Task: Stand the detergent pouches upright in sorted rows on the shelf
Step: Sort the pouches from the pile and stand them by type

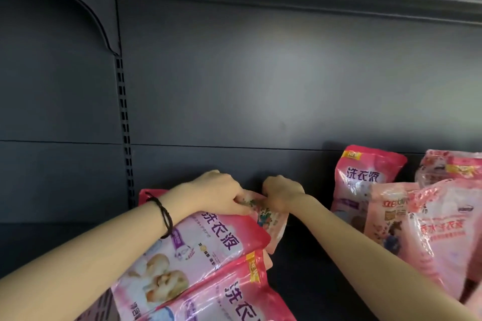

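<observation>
Head view: floral pouch (270, 217) pinched at its top edge towards the back of the shelf (313, 276).
Both the left hand (216, 190) and right hand (283, 191) are curled round it; if released unsupported, the soft pouch may be slumped or knocked over by the pink pouches (200, 245) tilted just in front.

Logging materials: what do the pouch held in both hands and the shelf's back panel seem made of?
Floral pouch: thin glossy plastic film, crumpled and showing glare. Back panel: probably painted metal, matte dark grey, with a soft sheen and a slotted upright beside it.
</observation>
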Demonstrator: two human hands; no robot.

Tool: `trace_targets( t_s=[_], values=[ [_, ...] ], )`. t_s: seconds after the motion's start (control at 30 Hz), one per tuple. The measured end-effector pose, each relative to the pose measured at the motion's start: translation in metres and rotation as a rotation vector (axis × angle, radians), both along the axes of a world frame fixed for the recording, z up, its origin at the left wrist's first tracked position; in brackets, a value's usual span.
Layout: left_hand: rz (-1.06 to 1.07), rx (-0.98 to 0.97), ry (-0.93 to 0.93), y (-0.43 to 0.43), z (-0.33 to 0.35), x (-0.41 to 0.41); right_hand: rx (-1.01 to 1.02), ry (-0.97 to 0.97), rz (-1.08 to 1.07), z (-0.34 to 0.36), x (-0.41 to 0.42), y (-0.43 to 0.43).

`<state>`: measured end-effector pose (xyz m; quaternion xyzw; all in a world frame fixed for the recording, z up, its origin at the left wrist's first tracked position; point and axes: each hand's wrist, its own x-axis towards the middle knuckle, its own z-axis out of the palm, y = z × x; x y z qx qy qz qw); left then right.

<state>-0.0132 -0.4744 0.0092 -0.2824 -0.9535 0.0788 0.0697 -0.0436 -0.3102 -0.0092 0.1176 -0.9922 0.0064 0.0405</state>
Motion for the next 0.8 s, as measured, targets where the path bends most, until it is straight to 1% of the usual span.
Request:
trace_targets(
  t_s=[0.07,0.13,0.17,0.23,0.27,0.33,0.4,0.43,0.5,0.53,0.57,0.63,0.7,0.8],
  values=[
    [0.047,0.000,-0.034,-0.001,0.003,0.001,-0.095,-0.034,0.004,-0.001,0.001,0.004],
    [0.095,0.057,-0.075,-0.001,0.004,0.000,-0.169,-0.008,0.002,0.001,0.005,0.008],
    [0.109,0.134,-0.096,-0.002,0.004,-0.002,-0.189,0.031,-0.010,0.004,0.009,0.010],
    [0.088,0.371,-0.112,-0.003,0.001,-0.008,-0.214,0.135,-0.057,0.011,0.016,0.018],
    [0.077,0.498,-0.095,-0.003,0.001,-0.010,-0.244,0.185,-0.081,0.014,0.020,0.023],
    [0.090,0.735,0.010,-0.001,0.001,-0.016,-0.361,0.275,-0.118,0.018,0.024,0.035],
    [0.138,0.995,0.092,0.006,0.002,-0.020,-0.580,0.343,-0.120,0.018,0.026,0.043],
    [0.166,1.132,0.102,0.011,0.002,-0.021,-0.763,0.346,-0.102,0.016,0.026,0.046],
    [0.221,1.372,0.072,0.024,0.004,-0.020,-1.214,0.237,-0.074,0.012,0.031,0.047],
    [0.252,1.444,0.046,0.030,0.004,-0.019,-1.413,0.153,-0.069,0.009,0.034,0.045],
    [0.273,1.476,0.011,0.035,0.004,-0.017,-1.571,0.086,-0.061,0.004,0.036,0.044],
    [0.253,1.464,-0.083,0.045,0.000,-0.013,-1.734,0.035,-0.041,-0.007,0.039,0.043],
    [0.230,1.397,-0.141,0.051,-0.007,-0.011,-1.751,0.052,-0.040,-0.020,0.039,0.044],
    [0.285,1.265,-0.144,0.054,-0.017,-0.014,-1.655,0.079,-0.144,-0.039,0.031,0.048]
  ],
)
